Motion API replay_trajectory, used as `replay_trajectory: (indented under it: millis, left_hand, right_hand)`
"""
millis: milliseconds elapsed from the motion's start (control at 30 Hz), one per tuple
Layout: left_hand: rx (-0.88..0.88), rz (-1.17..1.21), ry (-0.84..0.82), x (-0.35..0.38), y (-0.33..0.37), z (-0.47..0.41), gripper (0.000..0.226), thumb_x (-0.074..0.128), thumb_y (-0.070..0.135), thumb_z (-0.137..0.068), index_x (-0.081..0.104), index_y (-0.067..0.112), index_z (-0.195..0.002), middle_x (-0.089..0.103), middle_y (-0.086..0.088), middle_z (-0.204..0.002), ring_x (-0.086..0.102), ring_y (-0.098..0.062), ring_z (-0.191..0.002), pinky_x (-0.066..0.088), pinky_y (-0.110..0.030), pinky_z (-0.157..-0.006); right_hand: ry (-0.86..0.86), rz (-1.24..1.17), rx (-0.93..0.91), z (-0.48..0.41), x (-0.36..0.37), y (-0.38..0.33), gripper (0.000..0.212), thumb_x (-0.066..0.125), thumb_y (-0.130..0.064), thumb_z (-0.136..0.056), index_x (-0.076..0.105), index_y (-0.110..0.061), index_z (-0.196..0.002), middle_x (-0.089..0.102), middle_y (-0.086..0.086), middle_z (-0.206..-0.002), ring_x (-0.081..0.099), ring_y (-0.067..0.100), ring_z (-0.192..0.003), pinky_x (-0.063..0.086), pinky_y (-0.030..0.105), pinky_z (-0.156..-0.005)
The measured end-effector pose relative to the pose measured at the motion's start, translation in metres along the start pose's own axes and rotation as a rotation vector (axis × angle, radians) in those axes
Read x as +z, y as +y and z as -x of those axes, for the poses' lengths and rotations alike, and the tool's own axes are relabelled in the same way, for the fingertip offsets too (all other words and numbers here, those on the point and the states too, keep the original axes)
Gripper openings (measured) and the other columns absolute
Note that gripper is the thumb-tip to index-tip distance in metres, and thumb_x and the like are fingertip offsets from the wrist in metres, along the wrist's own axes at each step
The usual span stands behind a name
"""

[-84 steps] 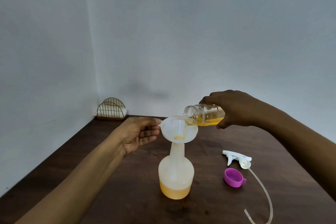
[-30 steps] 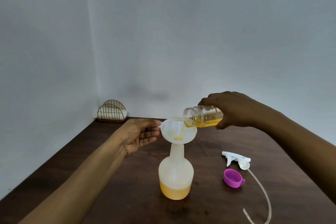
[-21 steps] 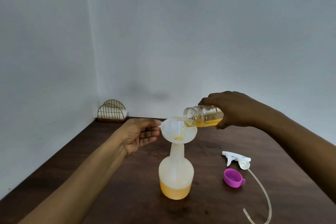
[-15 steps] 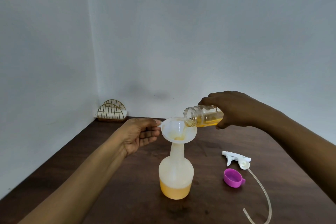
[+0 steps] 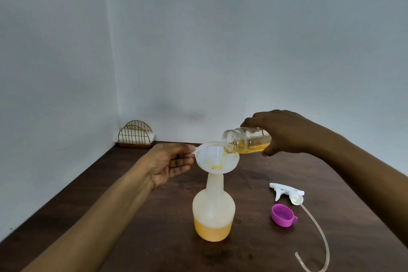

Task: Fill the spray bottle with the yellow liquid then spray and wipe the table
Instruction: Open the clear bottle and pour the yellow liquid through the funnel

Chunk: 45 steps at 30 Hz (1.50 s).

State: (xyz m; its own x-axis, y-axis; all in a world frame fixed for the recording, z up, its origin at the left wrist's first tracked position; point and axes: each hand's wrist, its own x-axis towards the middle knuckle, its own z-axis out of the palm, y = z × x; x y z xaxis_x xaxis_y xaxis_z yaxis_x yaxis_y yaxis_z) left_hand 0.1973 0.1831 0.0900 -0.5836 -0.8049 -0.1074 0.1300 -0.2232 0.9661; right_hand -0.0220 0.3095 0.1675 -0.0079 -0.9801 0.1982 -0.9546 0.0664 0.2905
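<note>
My left hand [image 5: 170,165] sits palm-up beside the white funnel [image 5: 217,159], thumb and curled fingers pinching the little tab on its rim. The funnel stands in the neck of the cloudy spray bottle [image 5: 213,210], which is upright on the dark wooden desk [image 5: 154,238], near its middle. My right hand [image 5: 284,132] is wrapped over a small clear bottle [image 5: 245,141], fingers curled round its body, tipping it almost level with its open mouth just over the funnel's far edge. Yellow liquid [image 5: 213,229] fills the bottom part of the spray bottle; some lies along the lower side of the clear bottle, and a thin trickle runs down the funnel wall. To the right, on the desk, lies the white spray head [image 5: 287,193] with its long clear tube [image 5: 318,225] curving toward me, and just beside it a purple cap [image 5: 282,215] on its side. A gold wire napkin holder [image 5: 135,137] stands in the far left corner against the wall.
</note>
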Motion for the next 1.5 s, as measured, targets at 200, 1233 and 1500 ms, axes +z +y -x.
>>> replay_trajectory:
  millis: [200,1233,1500]
  left_hand:
    - [0.000,0.005,0.001,0.0001,0.0001,0.0002,0.003,0.067,0.007,-0.080,0.069,0.005,-0.080,0.067,-0.003,-0.056,0.063,-0.007,-0.045,0.052,-0.018,-0.043]
    - [0.000,-0.004,-0.001,0.0006,0.0005,0.0017,0.004,0.067,0.007,-0.080,0.069,0.003,-0.082,0.067,-0.003,-0.055,0.063,-0.007,-0.045,0.053,-0.019,-0.044]
    - [-0.003,0.001,0.001,0.0004,0.0006,0.0016,0.005,0.067,0.007,-0.080,0.069,0.003,-0.083,0.067,-0.003,-0.055,0.063,-0.007,-0.045,0.052,-0.019,-0.042]
  right_hand:
    - [0.007,0.003,0.000,-0.0012,0.0001,0.0001,0.064,0.074,-0.031,-0.073,0.042,-0.035,-0.129,0.054,-0.014,-0.116,0.040,0.007,-0.091,0.038,0.027,-0.071]
    - [-0.002,0.014,0.000,-0.0002,-0.0028,-0.0029,0.065,0.073,-0.031,-0.074,0.041,-0.034,-0.130,0.054,-0.012,-0.118,0.048,0.012,-0.100,0.041,0.029,-0.075]
    - [0.006,0.016,-0.005,-0.0003,-0.0020,-0.0019,0.065,0.073,-0.030,-0.074,0.041,-0.034,-0.130,0.054,-0.012,-0.118,0.049,0.012,-0.100,0.039,0.028,-0.073]
